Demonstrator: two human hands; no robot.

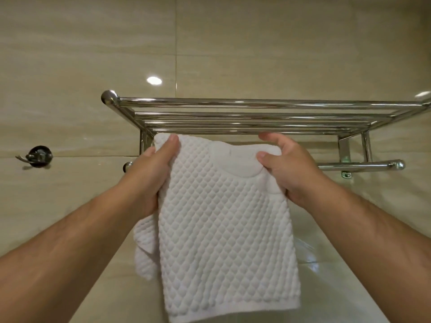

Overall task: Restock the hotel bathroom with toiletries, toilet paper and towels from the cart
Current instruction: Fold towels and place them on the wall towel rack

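White waffle towel (224, 217), long axis vertical, just below chrome tube rack (233, 102); top corners clamped in left hand (149, 183), right hand (296, 173).

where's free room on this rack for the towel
The top shelf shows bare bars throughout. The lower rail is bare right of the right hand; its middle is crowded by the towel and left hand.

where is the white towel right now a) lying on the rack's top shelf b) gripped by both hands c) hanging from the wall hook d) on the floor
b: the left hand and right hand each grip the top edge of the white towel, under the towel rack.
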